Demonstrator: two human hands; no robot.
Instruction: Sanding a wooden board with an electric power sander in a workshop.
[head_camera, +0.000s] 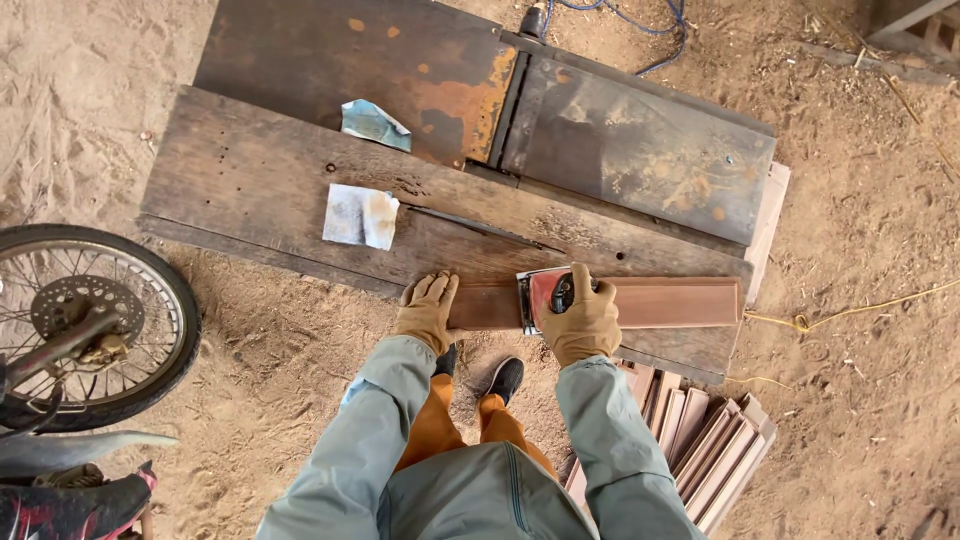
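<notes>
Motorcycle wheel (85, 325), sandpaper sheets (361, 216), stacked wooden slats (710, 450), blue cable (640, 25).

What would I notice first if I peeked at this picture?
Probably the two gloved hands in the middle: the right hand grips a small red and silver power tool on a long reddish wood strip, while the left hand presses down the strip's near end. They work on a worn plank bench on sandy ground. At the left edge you would spot a motorcycle wheel, and a stack of similar strips lies lower right.
</notes>
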